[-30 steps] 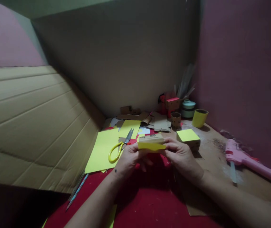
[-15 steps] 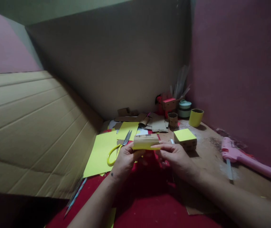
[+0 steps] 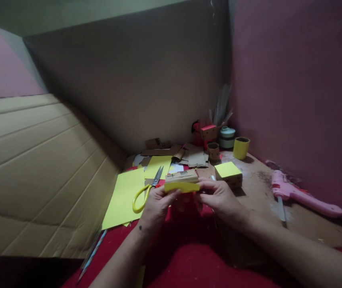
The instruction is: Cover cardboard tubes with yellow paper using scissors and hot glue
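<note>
Pink wall [image 3: 293, 88] and grey wall [image 3: 135, 88] meet behind our bench [image 3: 257, 180], red nearer us, brown toward the glue gun [image 3: 303, 196]. Over the red, our left hand [image 3: 156, 206] and right hand [image 3: 223, 200] pinch the cardboard piece [image 3: 183, 176] at its ends; its yellow strip [image 3: 181, 187] shows more fully than a moment ago.

"What are we holding?"
"Our left hand [image 3: 155, 205] and right hand [image 3: 223, 200] grip a cardboard piece [image 3: 183, 176] with a yellow strip [image 3: 182, 187] along its near side."
"And around us?"
"Scissors [image 3: 150, 186] on our left, a pink glue gun [image 3: 304, 197] on our right."
</note>
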A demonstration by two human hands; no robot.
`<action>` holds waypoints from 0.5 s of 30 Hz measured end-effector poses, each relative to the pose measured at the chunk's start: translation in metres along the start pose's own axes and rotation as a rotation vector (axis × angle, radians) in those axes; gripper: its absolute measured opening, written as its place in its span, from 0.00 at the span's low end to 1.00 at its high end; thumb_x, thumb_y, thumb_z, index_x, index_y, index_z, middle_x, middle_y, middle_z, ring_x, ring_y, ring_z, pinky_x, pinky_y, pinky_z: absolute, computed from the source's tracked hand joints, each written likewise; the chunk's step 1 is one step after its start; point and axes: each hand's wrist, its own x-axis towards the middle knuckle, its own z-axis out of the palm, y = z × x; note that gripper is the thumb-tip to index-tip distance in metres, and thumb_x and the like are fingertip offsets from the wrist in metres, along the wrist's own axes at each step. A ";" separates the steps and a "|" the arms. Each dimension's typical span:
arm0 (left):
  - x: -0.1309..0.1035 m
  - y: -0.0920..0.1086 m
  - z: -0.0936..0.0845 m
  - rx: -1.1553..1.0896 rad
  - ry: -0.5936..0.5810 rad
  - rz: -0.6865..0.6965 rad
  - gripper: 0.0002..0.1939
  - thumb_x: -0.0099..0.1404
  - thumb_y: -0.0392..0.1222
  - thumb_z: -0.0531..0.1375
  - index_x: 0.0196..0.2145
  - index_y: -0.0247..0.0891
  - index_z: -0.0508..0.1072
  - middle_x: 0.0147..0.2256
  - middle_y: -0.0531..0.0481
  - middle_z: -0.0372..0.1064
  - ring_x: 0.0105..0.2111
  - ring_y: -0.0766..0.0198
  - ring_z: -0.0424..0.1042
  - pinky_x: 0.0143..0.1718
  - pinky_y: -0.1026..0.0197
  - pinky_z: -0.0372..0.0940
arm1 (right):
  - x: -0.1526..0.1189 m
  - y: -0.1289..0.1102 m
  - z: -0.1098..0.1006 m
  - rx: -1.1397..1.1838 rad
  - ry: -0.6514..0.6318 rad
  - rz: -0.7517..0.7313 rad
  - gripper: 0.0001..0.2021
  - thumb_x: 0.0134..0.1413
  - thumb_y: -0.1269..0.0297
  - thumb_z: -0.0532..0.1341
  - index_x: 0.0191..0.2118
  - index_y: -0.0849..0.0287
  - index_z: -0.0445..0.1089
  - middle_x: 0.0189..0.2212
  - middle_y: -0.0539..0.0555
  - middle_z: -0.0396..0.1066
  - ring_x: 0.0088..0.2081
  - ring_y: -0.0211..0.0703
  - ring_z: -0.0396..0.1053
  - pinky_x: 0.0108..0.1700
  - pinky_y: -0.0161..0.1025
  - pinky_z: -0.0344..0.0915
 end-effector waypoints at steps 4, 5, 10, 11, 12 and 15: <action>-0.001 0.007 0.002 0.006 0.086 0.051 0.10 0.52 0.39 0.69 0.32 0.34 0.80 0.25 0.47 0.77 0.23 0.63 0.73 0.24 0.64 0.70 | -0.016 -0.021 -0.020 -0.223 0.093 -0.107 0.17 0.51 0.69 0.61 0.48 0.52 0.72 0.33 0.51 0.72 0.26 0.35 0.68 0.29 0.36 0.71; -0.002 0.009 0.003 0.007 0.101 0.060 0.09 0.51 0.38 0.69 0.32 0.34 0.80 0.25 0.47 0.77 0.23 0.63 0.73 0.23 0.65 0.70 | -0.025 -0.026 -0.032 -0.327 0.145 -0.122 0.16 0.54 0.66 0.60 0.49 0.51 0.71 0.37 0.53 0.72 0.29 0.38 0.70 0.31 0.37 0.72; -0.006 0.016 0.004 0.016 0.138 0.092 0.10 0.49 0.35 0.70 0.32 0.36 0.80 0.24 0.49 0.77 0.21 0.64 0.73 0.23 0.66 0.69 | -0.079 -0.035 -0.119 -1.179 0.504 -0.306 0.15 0.57 0.65 0.55 0.49 0.51 0.68 0.51 0.58 0.67 0.49 0.54 0.68 0.48 0.49 0.68; -0.007 0.016 0.005 0.035 0.147 0.108 0.10 0.49 0.34 0.70 0.32 0.37 0.81 0.24 0.50 0.77 0.21 0.64 0.73 0.24 0.66 0.69 | -0.088 -0.035 -0.136 -1.351 0.529 -0.273 0.16 0.56 0.67 0.53 0.50 0.54 0.67 0.50 0.61 0.67 0.51 0.57 0.67 0.50 0.50 0.66; -0.007 0.017 0.005 0.061 0.159 0.131 0.10 0.49 0.35 0.70 0.32 0.38 0.81 0.24 0.50 0.77 0.22 0.64 0.73 0.25 0.65 0.70 | -0.097 -0.034 -0.151 -1.510 0.514 -0.221 0.18 0.56 0.68 0.52 0.52 0.58 0.66 0.50 0.64 0.67 0.52 0.59 0.65 0.52 0.52 0.64; -0.009 0.019 0.008 0.134 0.163 0.180 0.11 0.47 0.35 0.70 0.32 0.40 0.82 0.26 0.51 0.78 0.27 0.61 0.75 0.31 0.64 0.71 | -0.110 -0.031 -0.180 -1.744 0.428 -0.046 0.22 0.53 0.70 0.51 0.54 0.67 0.63 0.50 0.71 0.67 0.50 0.63 0.66 0.51 0.56 0.63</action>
